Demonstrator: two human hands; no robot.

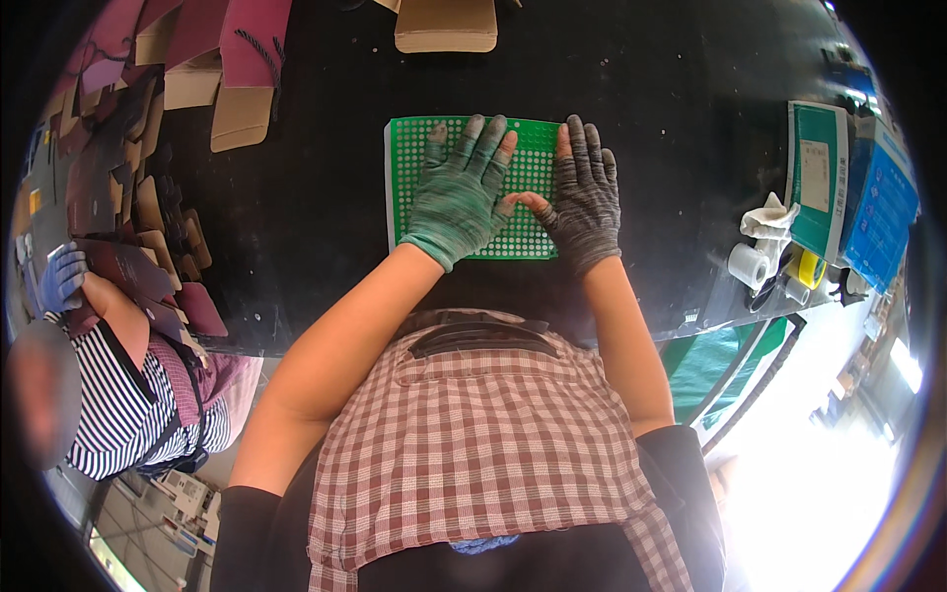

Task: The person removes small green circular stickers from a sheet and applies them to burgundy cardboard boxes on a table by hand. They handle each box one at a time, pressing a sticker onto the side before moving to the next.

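A green sheet with rows of pale round dots [529,174] lies on the black tabletop in front of me. My left hand [462,185], in a greenish knit glove with some bare fingertips, rests palm down on the sheet with its fingers spread. My right hand [588,192], in a dark grey knit glove, lies flat over the sheet's right edge, its fingers pointing away from me. The two thumbs meet or nearly meet over the sheet. Neither hand grips anything. The gloves hide parts of the sheet.
Purple paper bags with black cord handles [255,52] and cardboard pieces lie left. A brown cardboard piece [446,26] is at the far edge. Right stand a green box [817,177], a blue box [880,207] and tape rolls [749,266]. A co-worker's blue-gloved hand [63,277] is at left.
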